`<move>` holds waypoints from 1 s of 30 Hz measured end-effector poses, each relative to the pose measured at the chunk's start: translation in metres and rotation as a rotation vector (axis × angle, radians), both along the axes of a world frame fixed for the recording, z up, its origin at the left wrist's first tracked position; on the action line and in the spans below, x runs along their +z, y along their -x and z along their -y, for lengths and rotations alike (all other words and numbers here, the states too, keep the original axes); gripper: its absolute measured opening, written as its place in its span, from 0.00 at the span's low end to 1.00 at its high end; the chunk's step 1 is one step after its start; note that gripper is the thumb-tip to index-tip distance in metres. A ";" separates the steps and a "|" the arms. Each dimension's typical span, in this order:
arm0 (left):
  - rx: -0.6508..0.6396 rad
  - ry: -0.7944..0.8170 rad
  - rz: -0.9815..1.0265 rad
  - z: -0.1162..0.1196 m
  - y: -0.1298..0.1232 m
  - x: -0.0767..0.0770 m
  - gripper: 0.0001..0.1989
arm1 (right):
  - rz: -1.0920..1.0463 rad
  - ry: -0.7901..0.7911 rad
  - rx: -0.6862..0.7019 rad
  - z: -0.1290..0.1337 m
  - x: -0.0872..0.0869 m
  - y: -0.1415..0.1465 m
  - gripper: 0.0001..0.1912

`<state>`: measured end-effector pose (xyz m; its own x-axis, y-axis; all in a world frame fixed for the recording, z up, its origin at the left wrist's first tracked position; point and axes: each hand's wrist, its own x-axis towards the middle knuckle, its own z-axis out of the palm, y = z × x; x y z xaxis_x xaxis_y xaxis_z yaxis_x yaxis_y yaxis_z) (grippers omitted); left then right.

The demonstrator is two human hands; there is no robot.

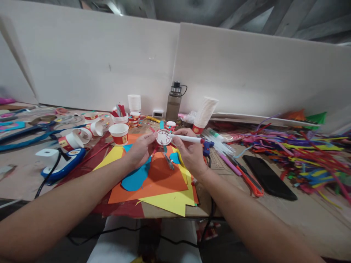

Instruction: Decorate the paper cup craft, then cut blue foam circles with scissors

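In my left hand is a cut paper cup, its round white base turned toward me. Dark reddish curved lines mark the base, and red and teal strips stick out around it. My right hand is closed around a white marker pen whose tip points at the base; whether it touches, I cannot tell. Below both hands lie orange paper, yellow paper and a blue cut-out. A pair of scissors rests on the orange sheet, partly blurred.
Paper cups stand at left, near a blue-and-white corded device. A bottle and a tall cup stack stand behind. To the right are a blue glue gun, a red cutter, a phone and pipe cleaners.
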<state>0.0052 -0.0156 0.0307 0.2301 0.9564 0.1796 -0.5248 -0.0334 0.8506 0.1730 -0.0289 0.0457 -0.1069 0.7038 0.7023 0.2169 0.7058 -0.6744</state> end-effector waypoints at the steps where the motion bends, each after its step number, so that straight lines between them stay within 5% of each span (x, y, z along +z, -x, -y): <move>1: 0.012 0.005 0.002 0.000 0.000 0.000 0.11 | 0.017 -0.017 -0.012 0.000 0.000 0.000 0.08; 13: 0.077 -0.028 0.002 -0.002 0.001 0.001 0.11 | 0.135 -0.066 -0.142 0.003 0.003 0.003 0.04; 30: 0.093 -0.064 -0.026 0.000 0.000 0.003 0.13 | 0.156 -0.058 -0.139 0.002 -0.001 0.003 0.05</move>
<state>0.0055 -0.0158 0.0342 0.1465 0.9607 0.2357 -0.4948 -0.1352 0.8584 0.1699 -0.0304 0.0450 -0.1217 0.6781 0.7248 0.4133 0.6985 -0.5842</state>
